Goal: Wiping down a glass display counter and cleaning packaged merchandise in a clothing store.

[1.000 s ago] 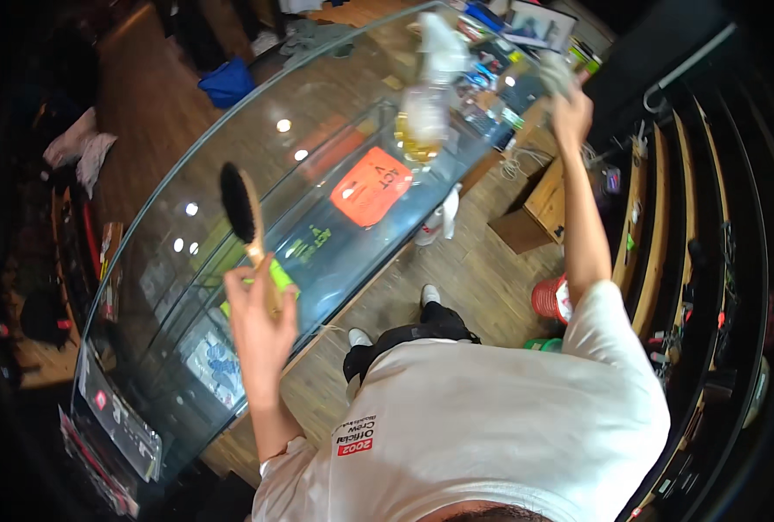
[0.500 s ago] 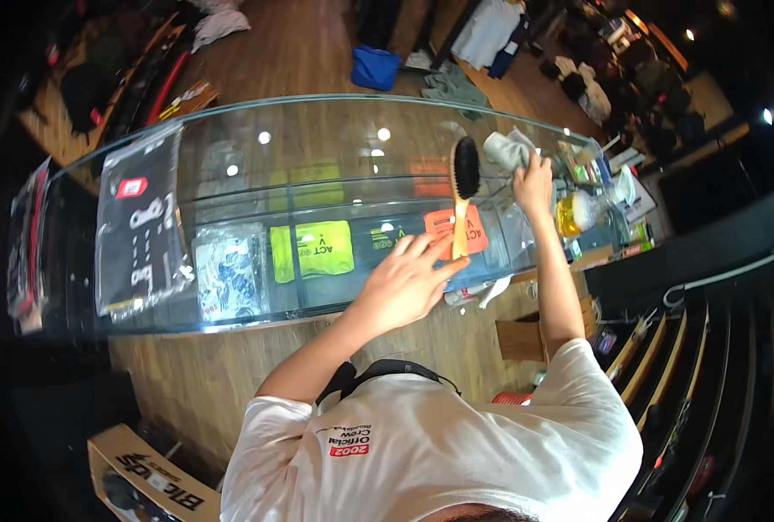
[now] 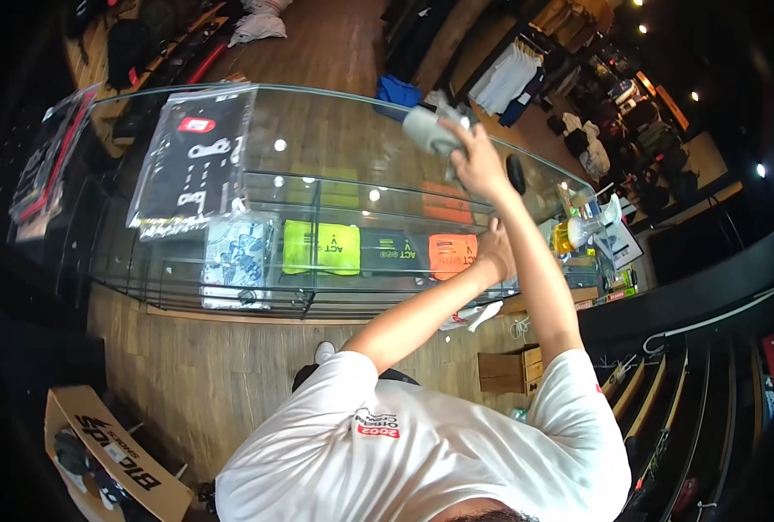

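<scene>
My right hand (image 3: pixel 478 161) grips a grey cloth (image 3: pixel 426 129) above the far part of the glass display counter (image 3: pixel 317 90). My left hand (image 3: pixel 494 252) is beneath and beside my right forearm, near the orange pouch (image 3: pixel 450 257). It holds a brush, whose black bristled head (image 3: pixel 516 174) shows beyond the right forearm; the handle is mostly hidden. A bottle of yellow liquid with a white top (image 3: pixel 568 236) stands at the counter's right end. A yellow pouch (image 3: pixel 322 247) and a packaged patterned item (image 3: pixel 235 261) lie inside the counter.
Black packaged items (image 3: pixel 178 148) lie on the counter's left part, with more packages (image 3: pixel 52 161) at its far left. Beyond are a blue bag (image 3: pixel 397 91) and hanging shirts (image 3: pixel 504 78). A cardboard box (image 3: pixel 117 452) is lower left; slatted shelving (image 3: pixel 657 418) is on my right.
My right hand has swept left with the cloth toward the counter's far edge, crossing over my left hand. My left hand has moved right with the brush. The view has turned and shifted.
</scene>
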The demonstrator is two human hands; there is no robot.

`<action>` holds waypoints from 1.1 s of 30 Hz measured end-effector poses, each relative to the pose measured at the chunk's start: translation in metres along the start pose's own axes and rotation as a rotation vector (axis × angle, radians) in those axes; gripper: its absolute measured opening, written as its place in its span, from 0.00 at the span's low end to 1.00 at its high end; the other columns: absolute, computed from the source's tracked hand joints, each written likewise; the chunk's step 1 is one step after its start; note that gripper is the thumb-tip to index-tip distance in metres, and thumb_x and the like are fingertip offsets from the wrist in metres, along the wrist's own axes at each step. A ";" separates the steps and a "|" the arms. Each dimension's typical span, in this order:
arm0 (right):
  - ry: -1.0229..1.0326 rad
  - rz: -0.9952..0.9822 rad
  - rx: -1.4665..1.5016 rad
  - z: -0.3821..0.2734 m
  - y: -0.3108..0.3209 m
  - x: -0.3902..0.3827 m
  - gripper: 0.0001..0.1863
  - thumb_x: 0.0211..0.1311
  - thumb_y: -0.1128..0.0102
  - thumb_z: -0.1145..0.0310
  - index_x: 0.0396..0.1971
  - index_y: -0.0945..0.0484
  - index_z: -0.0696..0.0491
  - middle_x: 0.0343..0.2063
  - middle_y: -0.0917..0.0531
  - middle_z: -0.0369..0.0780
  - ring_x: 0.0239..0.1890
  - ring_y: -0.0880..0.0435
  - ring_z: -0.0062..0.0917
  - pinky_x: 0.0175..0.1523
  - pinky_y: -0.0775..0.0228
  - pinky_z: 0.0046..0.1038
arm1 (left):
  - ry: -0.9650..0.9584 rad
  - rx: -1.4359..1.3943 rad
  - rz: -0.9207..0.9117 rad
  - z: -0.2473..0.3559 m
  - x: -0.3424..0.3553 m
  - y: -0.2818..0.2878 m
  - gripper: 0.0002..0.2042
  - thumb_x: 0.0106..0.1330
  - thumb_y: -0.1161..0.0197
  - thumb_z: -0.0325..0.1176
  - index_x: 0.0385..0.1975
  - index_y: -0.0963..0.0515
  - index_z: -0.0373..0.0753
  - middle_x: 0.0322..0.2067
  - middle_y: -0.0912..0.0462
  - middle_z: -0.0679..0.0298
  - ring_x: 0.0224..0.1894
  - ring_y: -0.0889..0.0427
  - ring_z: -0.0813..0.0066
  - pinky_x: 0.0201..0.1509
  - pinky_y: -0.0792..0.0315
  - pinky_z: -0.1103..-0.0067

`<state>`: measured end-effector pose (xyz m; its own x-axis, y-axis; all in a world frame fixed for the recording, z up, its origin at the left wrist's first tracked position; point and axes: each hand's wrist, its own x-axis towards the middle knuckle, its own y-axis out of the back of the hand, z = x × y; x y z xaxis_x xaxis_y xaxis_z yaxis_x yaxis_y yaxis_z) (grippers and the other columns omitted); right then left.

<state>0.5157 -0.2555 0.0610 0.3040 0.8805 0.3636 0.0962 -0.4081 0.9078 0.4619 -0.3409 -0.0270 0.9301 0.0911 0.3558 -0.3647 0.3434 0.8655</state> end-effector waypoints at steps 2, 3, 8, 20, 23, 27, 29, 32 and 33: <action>0.006 -0.097 -0.041 -0.001 -0.019 -0.029 0.32 0.59 0.43 0.71 0.65 0.28 0.35 0.50 0.29 0.55 0.55 0.25 0.55 0.61 0.29 0.46 | -0.035 -0.090 -0.034 0.006 -0.023 0.016 0.24 0.68 0.46 0.43 0.63 0.27 0.43 0.63 0.26 0.57 0.68 0.34 0.57 0.69 0.40 0.62; 0.013 -0.082 -0.076 0.012 -0.035 -0.040 0.31 0.58 0.43 0.71 0.64 0.27 0.35 0.52 0.29 0.56 0.55 0.25 0.55 0.61 0.29 0.46 | -0.073 -0.184 -0.075 0.009 -0.039 0.021 0.24 0.68 0.44 0.42 0.62 0.27 0.41 0.62 0.25 0.56 0.67 0.33 0.56 0.70 0.39 0.61; -0.350 0.073 -0.181 0.046 -0.045 -0.071 0.31 0.57 0.42 0.70 0.64 0.26 0.38 0.54 0.28 0.57 0.53 0.23 0.53 0.58 0.27 0.48 | -0.365 -0.392 -0.053 0.004 -0.163 0.004 0.23 0.68 0.38 0.41 0.60 0.27 0.36 0.58 0.25 0.50 0.63 0.29 0.51 0.70 0.35 0.58; -0.056 0.203 0.083 -0.114 -0.076 -0.143 0.24 0.54 0.35 0.68 0.53 0.19 0.41 0.48 0.22 0.50 0.54 0.23 0.48 0.60 0.28 0.43 | 0.201 -0.659 -0.625 -0.056 -0.380 -0.063 0.38 0.76 0.55 0.62 0.74 0.43 0.36 0.73 0.40 0.46 0.74 0.40 0.50 0.76 0.43 0.65; -0.328 0.147 -0.140 -0.065 -0.069 -0.131 0.27 0.58 0.36 0.62 0.59 0.23 0.48 0.56 0.24 0.52 0.58 0.23 0.48 0.61 0.27 0.44 | 0.348 -0.682 -0.587 -0.077 -0.430 -0.042 0.38 0.75 0.54 0.62 0.73 0.41 0.36 0.72 0.39 0.47 0.74 0.39 0.51 0.76 0.43 0.66; -0.559 0.093 -0.202 -0.030 -0.074 -0.067 0.30 0.62 0.38 0.53 0.62 0.25 0.50 0.59 0.25 0.59 0.59 0.22 0.50 0.63 0.28 0.45 | 0.528 -0.647 -0.560 -0.113 -0.476 -0.004 0.39 0.74 0.53 0.63 0.72 0.39 0.35 0.71 0.36 0.47 0.73 0.37 0.53 0.75 0.41 0.67; -0.546 0.106 -0.225 -0.054 -0.097 -0.031 0.34 0.63 0.40 0.45 0.63 0.25 0.51 0.59 0.24 0.61 0.60 0.22 0.49 0.65 0.30 0.44 | 0.575 -0.730 -0.550 -0.132 -0.482 0.019 0.39 0.75 0.52 0.63 0.72 0.39 0.34 0.69 0.33 0.46 0.71 0.33 0.54 0.74 0.39 0.67; -0.204 0.132 0.029 -0.200 -0.136 -0.019 0.27 0.61 0.34 0.51 0.58 0.20 0.47 0.54 0.20 0.54 0.58 0.22 0.50 0.62 0.29 0.44 | 0.597 -0.746 -0.414 -0.170 -0.518 0.037 0.36 0.75 0.51 0.60 0.70 0.36 0.34 0.66 0.28 0.47 0.68 0.28 0.53 0.70 0.34 0.68; -0.159 0.128 0.049 -0.216 -0.141 -0.026 0.25 0.60 0.33 0.52 0.56 0.19 0.47 0.53 0.20 0.52 0.57 0.22 0.50 0.61 0.28 0.44 | 0.603 -0.810 -0.405 -0.179 -0.524 0.060 0.35 0.75 0.49 0.58 0.70 0.36 0.34 0.65 0.26 0.47 0.65 0.26 0.54 0.68 0.32 0.68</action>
<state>0.2891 -0.1687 -0.0308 0.4623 0.7729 0.4345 0.0921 -0.5293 0.8434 -0.0402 -0.2002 -0.2245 0.9237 0.2007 -0.3264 -0.0953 0.9454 0.3117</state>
